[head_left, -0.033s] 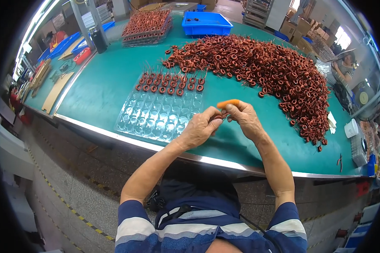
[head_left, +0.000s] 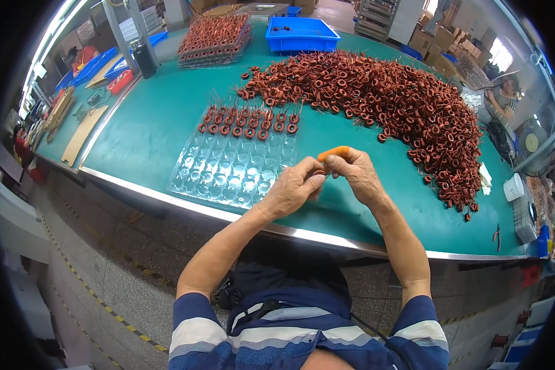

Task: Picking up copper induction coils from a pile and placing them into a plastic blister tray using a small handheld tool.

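My left hand (head_left: pixel 297 189) is closed, thumb and fingers pinching a small copper-wound ring coil (head_left: pixel 319 173) that is mostly hidden by the fingertips. My right hand (head_left: pixel 359 175) meets it just to the right, its fingers pinched at the coil's wire ends; an orange finger cot (head_left: pixel 336 152) covers its index finger. Both hands hover over the green table near its front edge. Left of them lies a clear plastic tray (head_left: pixel 194 165) of round pockets. Its far rows hold several upright ring coils (head_left: pixel 250 132) with wires pointing away; the near pockets hold none.
A large heap of ring coils (head_left: pixel 376 86) curves across the back and right. Stacked full trays (head_left: pixel 214 38) and a blue bin (head_left: pixel 302 37) stand at the back. Pliers (head_left: pixel 497 238) and a white tub (head_left: pixel 513 187) are far right. Another person (head_left: pixel 503 97) sits beyond.
My right index finger and thumb have shifted slightly at the coil's wire ends, and less wire shows between the hands. The tray and heap look the same.
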`<action>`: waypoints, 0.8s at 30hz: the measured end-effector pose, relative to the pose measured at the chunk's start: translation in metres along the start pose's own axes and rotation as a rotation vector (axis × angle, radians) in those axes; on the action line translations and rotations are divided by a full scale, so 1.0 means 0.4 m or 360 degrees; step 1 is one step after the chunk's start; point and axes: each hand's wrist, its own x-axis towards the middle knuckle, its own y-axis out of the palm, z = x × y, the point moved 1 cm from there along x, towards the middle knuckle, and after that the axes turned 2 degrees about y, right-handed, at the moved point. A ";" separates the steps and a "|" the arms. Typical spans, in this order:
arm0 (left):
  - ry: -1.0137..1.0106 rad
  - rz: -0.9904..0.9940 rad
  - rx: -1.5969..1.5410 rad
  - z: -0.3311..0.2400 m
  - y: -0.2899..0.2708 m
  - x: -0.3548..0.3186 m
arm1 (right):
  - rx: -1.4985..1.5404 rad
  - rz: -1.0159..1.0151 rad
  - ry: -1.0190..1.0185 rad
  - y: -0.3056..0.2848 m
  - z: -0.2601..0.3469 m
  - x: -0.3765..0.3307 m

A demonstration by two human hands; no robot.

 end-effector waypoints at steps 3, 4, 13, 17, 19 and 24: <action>-0.0109 0.0042 -0.1046 0.008 0.023 -0.007 | -0.0073 -0.0206 -0.0020 0.025 0.014 -0.012; -0.0112 0.0005 -0.1088 -0.003 0.034 -0.005 | 0.0017 -0.0266 -0.0081 0.032 0.023 -0.016; -0.0250 -0.0184 -0.0846 -0.028 0.061 0.027 | -0.0756 -0.0528 -0.0449 0.008 0.027 -0.034; -0.0138 -0.0408 -0.0984 0.006 0.046 0.045 | -0.1862 -0.0833 -0.1655 0.069 0.056 -0.064; -0.0173 -0.0395 -0.1022 0.009 0.050 0.052 | -0.1855 -0.0802 -0.1622 0.061 0.049 -0.061; -0.0270 -0.0143 -0.1149 -0.008 0.051 0.044 | -0.1610 -0.0843 -0.1438 0.044 0.041 -0.050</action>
